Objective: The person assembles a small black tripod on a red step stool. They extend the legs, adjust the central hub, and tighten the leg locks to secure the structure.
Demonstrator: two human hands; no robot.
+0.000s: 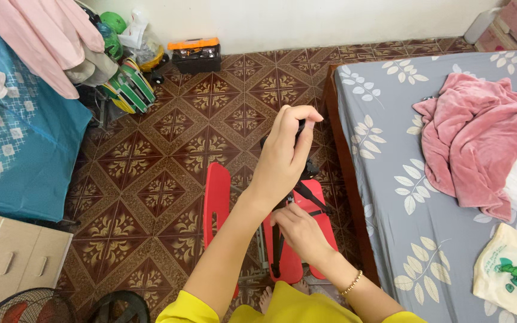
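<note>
Bed with grey leaf-print sheet lies right of both hands, pink blanket heaped on it well off to the right; patterned tile floor spreads left of and beyond the hands; red chair stands just under them, its seat beneath the right hand; black tripod-like stand rises off the chair between the hands, legs partly hidden; left hand is raised, fingers pinched round a small black part at the stand's top, what the part is cannot be told; right hand is lower, curled on the stand's leg or strap near the seat, grip looks closed; step in hand reads as setting up or adjusting the stand, top held steady while the lower hand works; next move likely calls for a firm hold above and fine fingerwork below, so the stand stays upright on the seat.
</note>
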